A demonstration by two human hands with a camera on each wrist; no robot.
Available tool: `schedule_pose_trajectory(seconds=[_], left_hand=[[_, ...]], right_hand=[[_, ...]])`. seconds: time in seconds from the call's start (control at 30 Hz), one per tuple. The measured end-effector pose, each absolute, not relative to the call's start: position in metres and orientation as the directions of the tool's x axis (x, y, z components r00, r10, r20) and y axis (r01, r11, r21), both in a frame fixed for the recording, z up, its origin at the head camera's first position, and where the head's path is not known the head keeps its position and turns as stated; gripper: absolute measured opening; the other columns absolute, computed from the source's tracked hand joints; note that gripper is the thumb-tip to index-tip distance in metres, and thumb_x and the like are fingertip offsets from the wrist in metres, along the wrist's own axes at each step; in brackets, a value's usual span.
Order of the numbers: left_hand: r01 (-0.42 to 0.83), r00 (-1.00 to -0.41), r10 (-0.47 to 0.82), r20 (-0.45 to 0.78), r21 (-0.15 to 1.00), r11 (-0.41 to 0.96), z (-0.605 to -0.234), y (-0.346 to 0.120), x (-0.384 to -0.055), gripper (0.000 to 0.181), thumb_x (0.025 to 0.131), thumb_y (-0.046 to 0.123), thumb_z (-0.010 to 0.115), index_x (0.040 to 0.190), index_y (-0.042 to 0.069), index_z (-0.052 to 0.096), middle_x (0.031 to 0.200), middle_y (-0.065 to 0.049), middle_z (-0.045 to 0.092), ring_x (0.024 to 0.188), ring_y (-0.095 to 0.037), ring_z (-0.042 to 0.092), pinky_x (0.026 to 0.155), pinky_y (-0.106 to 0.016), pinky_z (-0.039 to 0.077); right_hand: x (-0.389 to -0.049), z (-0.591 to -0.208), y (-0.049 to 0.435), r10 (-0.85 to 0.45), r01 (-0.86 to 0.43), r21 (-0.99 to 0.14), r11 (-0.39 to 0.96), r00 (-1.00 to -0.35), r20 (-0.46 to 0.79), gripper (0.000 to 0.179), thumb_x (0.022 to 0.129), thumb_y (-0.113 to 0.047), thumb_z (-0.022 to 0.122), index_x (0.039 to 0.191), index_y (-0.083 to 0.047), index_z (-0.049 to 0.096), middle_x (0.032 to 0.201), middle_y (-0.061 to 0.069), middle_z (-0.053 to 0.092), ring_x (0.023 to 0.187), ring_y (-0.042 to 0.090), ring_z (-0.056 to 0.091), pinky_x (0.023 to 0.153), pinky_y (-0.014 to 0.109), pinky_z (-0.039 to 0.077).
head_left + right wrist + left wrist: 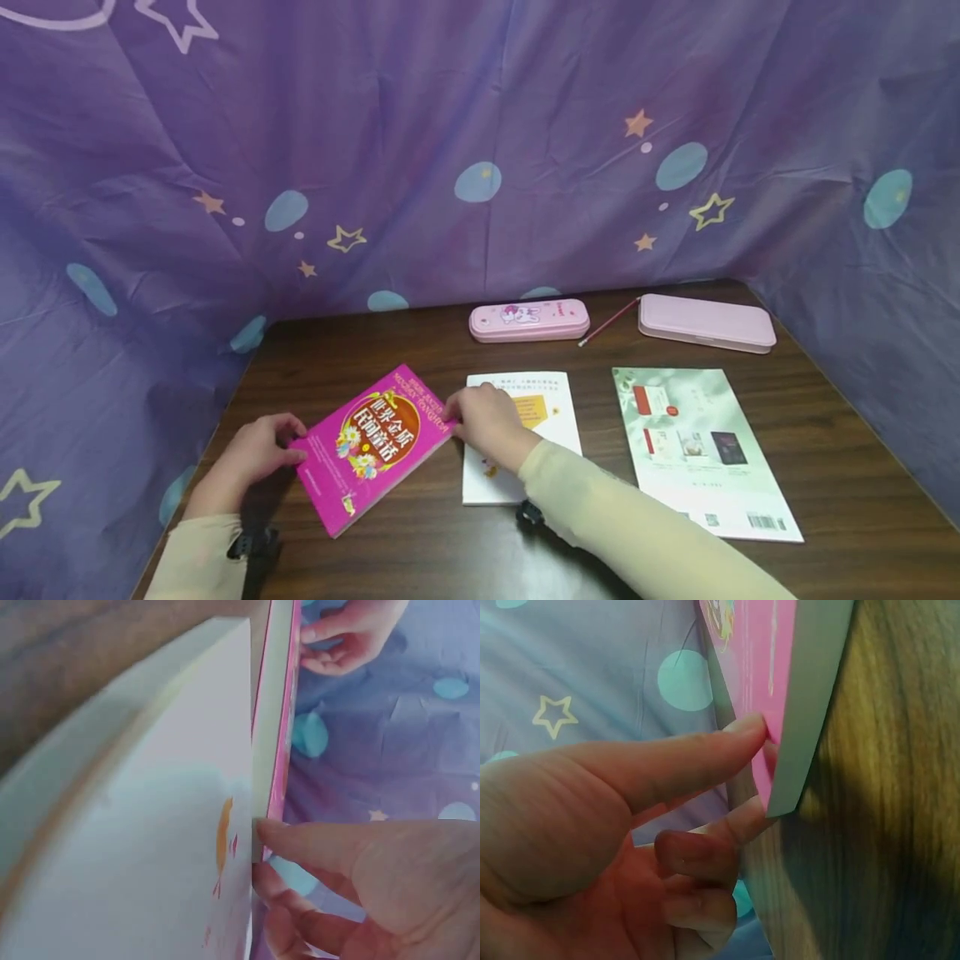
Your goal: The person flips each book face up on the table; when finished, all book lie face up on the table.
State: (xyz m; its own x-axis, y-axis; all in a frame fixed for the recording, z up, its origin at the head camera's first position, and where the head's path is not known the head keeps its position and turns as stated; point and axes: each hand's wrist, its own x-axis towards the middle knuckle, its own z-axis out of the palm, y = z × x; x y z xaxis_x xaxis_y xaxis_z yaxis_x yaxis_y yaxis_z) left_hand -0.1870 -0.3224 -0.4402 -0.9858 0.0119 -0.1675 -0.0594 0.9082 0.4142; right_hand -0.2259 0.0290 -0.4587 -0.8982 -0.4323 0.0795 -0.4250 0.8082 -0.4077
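Note:
A bright pink book (371, 450) with a red-brown oval and flowers on its cover lies at a slant, left of the middle, in the head view. My left hand (255, 454) pinches its left corner; the left wrist view shows the thumb on the pink cover and a finger at the corner below. At the opposite corner my right hand (487, 421) pinches the book between thumb and fingers. This hand reaches across a white book (551, 417) with a yellow panel, hiding part of it. The right wrist view shows the pink book's page edge (270, 727) beside the white book.
A pale green and white booklet (705, 450) lies on the right of the brown wooden table (405, 567). Along the back are a pink pencil case with a cartoon (529, 321), a red pencil (611, 321) and a plain pink case (705, 321). Purple cloth (420, 142) hangs behind.

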Motion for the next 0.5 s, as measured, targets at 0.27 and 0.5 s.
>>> schedule_pose_trajectory(seconds=[0.27, 0.5], left_hand=[[-0.029, -0.983, 0.055, -0.174, 0.445, 0.895, -0.44, -0.321, -0.185, 0.031, 0.077, 0.019, 0.088, 0.098, 0.007, 0.069, 0.079, -0.004, 0.063, 0.071, -0.017, 0.053, 0.066, -0.033, 0.041], [0.021, -0.958, 0.164, -0.237, 0.512, 0.859, -0.435, -0.323, -0.182, 0.024, 0.077, 0.004, 0.085, 0.092, 0.003, 0.068, 0.07, -0.001, 0.058, 0.066, -0.015, 0.051, 0.063, -0.03, 0.04]], right_hand=[[-0.244, -0.463, 0.031, -0.377, -0.368, -0.46, 0.808, -0.923, 0.078, 0.016, 0.083, -0.027, 0.085, 0.098, -0.027, 0.081, 0.094, -0.007, 0.079, 0.094, 0.022, 0.071, 0.079, 0.04, 0.055], [-0.256, -0.465, 0.029, -0.361, -0.362, -0.463, 0.809, -0.928, 0.096, 0.02, 0.081, -0.03, 0.087, 0.101, -0.028, 0.081, 0.097, -0.01, 0.08, 0.092, 0.022, 0.064, 0.081, 0.038, 0.051]])
